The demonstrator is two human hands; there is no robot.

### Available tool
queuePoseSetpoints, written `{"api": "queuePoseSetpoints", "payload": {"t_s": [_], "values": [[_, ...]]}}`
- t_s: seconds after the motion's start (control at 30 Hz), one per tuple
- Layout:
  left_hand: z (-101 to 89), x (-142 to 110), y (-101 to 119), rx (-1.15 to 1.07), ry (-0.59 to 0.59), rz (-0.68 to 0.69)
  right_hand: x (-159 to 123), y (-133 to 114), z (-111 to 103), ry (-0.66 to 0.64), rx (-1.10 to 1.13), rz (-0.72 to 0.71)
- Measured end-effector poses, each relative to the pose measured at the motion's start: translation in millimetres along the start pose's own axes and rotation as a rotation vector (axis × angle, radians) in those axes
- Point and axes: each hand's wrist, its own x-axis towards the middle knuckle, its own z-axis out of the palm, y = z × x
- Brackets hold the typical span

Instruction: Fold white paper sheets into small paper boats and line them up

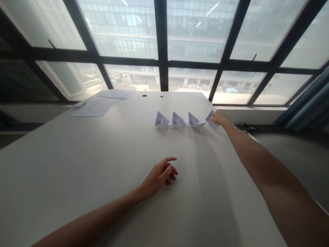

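Several folded white paper boats stand in a row across the table. The leftmost paper boat point(161, 121) and the second paper boat point(178, 121) sit close together, with a third paper boat point(196, 121) to their right. At the right end of the row, my right hand point(220, 117) pinches the rightmost paper boat point(210, 120) by its right side; the fingers cover part of it. My left hand point(161, 175) rests near the table's middle with nothing in it, its index finger stretched out and the other fingers loosely curled.
White paper sheets point(96, 107) lie at the table's far left, some overlapping. Two dark round holes, one being a cable hole point(144, 95), are near the back edge of the white table point(77, 164). Beyond are framed windows; a blue curtain point(303, 106) hangs at right.
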Motion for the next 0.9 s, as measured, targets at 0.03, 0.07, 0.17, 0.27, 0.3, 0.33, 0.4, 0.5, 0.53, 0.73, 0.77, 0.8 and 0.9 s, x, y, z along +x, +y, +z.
{"api": "queuePoseSetpoints", "payload": {"t_s": [0.03,0.07,0.17,0.27,0.3,0.33,0.4,0.5,0.53,0.73,0.77,0.8,0.9], "values": [[0.1,-0.5,0.1,-0.004,-0.002,-0.008,5.1,-2.3,2.1,-0.002,-0.012,-0.002],[0.2,-1.0,0.4,-0.007,-0.005,-0.016,9.1,-4.7,4.1,-0.004,-0.024,-0.004],[0.5,-2.1,2.1,-0.016,-0.003,-0.032,14.7,-12.2,10.1,-0.007,-0.043,-0.002],[0.8,-2.5,4.0,-0.022,0.005,-0.043,13.0,-18.4,12.6,-0.018,-0.024,0.002],[0.8,-2.5,4.3,-0.021,0.007,-0.043,11.6,-19.6,11.4,-0.018,-0.01,0.003],[0.7,-2.5,4.3,-0.019,0.008,-0.04,9.7,-20.3,8.9,-0.012,0.008,0.006],[0.5,-2.2,3.1,-0.015,0.012,-0.022,4.7,-19.8,-0.2,0.02,0.059,0.013],[-0.9,-0.8,-0.1,0.004,0.034,0.029,-10.0,-14.8,-19.8,0.15,0.167,0.037],[-1.9,0.1,-0.9,0.03,0.053,0.057,-18.2,-12.7,-26.1,0.216,0.204,0.048],[-13.5,8.8,1.1,0.634,0.244,0.366,-113.8,-14.3,-24.3,0.443,0.456,-0.081],[-14.8,9.8,1.7,0.734,0.262,0.397,-136.1,-18.6,-15.9,0.431,0.498,-0.151],[-15.4,10.4,1.9,0.829,0.279,0.414,-159.0,-24.1,-6.0,0.42,0.529,-0.225],[-13.8,9.4,0.0,1.044,0.276,0.408,-225.3,-46.3,26.4,0.336,0.534,-0.424]]}}
